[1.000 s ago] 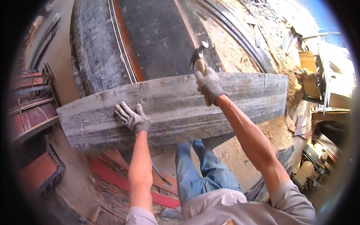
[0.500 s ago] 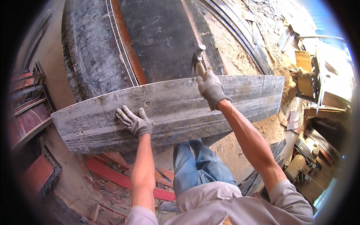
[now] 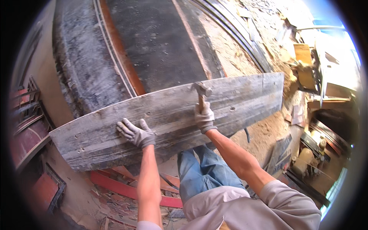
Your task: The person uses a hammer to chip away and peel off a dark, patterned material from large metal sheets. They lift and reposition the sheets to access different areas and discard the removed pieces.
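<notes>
Hammer [image 3: 203, 90] moved nearer, right hand [image 3: 204, 118] clamped round it, left hand [image 3: 137, 133] spread-fingered on board [image 3: 249, 100] (likely hammering; next blow needs steady bracing).

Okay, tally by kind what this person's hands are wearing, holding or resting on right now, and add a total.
Gloves: 2
Hammer: 1
Board: 1
Total: 4

L hand [image 3: 137, 133] palm down, splayed; R hand [image 3: 204, 118] fisted; both arms [image 3: 149, 184] fwd
</notes>
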A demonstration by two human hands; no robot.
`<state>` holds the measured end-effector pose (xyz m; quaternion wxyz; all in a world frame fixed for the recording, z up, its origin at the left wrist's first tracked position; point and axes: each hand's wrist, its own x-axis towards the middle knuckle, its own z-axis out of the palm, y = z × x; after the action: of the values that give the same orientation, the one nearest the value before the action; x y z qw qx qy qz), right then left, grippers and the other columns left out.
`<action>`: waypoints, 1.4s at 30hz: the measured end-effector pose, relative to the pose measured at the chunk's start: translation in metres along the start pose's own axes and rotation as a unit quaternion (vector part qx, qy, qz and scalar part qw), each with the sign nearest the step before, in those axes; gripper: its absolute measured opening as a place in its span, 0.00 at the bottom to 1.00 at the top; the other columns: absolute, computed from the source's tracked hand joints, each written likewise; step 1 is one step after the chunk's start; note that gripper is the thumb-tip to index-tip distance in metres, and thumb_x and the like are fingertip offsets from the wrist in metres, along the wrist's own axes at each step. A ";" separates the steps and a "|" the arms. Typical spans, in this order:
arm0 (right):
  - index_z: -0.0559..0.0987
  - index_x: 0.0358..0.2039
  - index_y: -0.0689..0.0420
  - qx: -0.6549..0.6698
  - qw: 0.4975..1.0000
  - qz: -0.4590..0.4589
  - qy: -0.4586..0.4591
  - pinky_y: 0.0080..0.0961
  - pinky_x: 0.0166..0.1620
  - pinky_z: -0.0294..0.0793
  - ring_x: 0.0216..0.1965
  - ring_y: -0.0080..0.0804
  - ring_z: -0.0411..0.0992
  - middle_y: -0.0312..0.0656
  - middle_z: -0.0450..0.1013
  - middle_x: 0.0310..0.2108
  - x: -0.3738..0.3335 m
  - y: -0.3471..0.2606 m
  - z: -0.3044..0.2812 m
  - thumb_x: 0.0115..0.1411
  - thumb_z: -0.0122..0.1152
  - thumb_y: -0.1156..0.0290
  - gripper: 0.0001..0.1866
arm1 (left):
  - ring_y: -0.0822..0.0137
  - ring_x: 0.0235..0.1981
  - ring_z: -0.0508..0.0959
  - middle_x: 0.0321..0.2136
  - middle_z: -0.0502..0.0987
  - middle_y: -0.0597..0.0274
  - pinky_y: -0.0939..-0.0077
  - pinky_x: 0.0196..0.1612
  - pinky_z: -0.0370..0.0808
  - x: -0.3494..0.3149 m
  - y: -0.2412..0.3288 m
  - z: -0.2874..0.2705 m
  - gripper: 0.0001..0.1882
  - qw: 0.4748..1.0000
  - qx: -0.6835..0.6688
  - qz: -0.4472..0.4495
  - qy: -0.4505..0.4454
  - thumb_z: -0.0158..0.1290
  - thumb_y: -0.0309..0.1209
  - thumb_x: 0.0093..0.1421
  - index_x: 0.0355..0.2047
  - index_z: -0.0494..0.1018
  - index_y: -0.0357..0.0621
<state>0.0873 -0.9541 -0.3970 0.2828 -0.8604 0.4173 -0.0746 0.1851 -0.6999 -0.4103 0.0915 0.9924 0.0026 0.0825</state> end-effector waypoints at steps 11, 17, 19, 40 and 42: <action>0.70 0.67 0.42 0.079 0.989 0.098 -0.079 0.48 0.37 0.73 0.32 0.59 0.74 0.55 0.73 0.35 -0.007 -0.010 0.003 0.66 0.61 0.67 0.28 | 0.36 0.72 0.57 0.72 0.56 0.38 0.39 0.72 0.57 -0.005 -0.002 0.009 0.40 0.993 0.014 0.066 0.096 0.46 0.58 0.72 0.71 0.58 0.39; 0.74 0.36 0.54 0.397 0.905 0.134 -0.079 0.31 0.19 0.68 0.16 0.29 0.66 0.37 0.72 0.21 0.028 -0.036 -0.092 0.66 0.66 0.48 0.21 | 0.41 0.72 0.58 0.71 0.57 0.41 0.41 0.71 0.58 -0.014 -0.008 0.019 0.39 0.994 0.032 0.057 0.091 0.43 0.59 0.73 0.71 0.59 0.42; 0.74 0.36 0.52 0.500 0.842 0.188 -0.072 0.22 0.16 0.65 0.16 0.18 0.63 0.29 0.68 0.21 0.049 -0.029 -0.154 0.70 0.60 0.46 0.21 | 0.43 0.73 0.56 0.73 0.56 0.43 0.43 0.72 0.55 -0.013 -0.012 0.021 0.40 0.994 0.038 0.055 0.086 0.42 0.60 0.72 0.72 0.57 0.44; 0.80 0.39 0.64 0.340 0.806 0.478 -0.078 0.45 0.32 0.76 0.23 0.44 0.77 0.52 0.77 0.25 0.250 0.186 -0.253 0.71 0.36 0.35 0.41 | 0.32 0.68 0.62 0.66 0.62 0.30 0.34 0.65 0.63 -0.094 0.236 0.074 0.36 0.972 0.150 -0.090 0.155 0.48 0.54 0.72 0.68 0.62 0.37; 0.81 0.38 0.68 0.295 0.827 0.466 -0.113 0.47 0.38 0.78 0.27 0.50 0.80 0.58 0.78 0.26 0.229 0.169 -0.257 0.71 0.34 0.33 0.45 | 0.32 0.68 0.62 0.66 0.62 0.30 0.34 0.65 0.63 -0.095 0.235 0.073 0.36 0.978 0.130 -0.082 0.140 0.48 0.54 0.72 0.68 0.62 0.37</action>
<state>0.0259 -1.3204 -0.3011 0.5696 -0.4420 0.6916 0.0447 0.1005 -0.9463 -0.4535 -0.0333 0.9709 0.1071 0.2116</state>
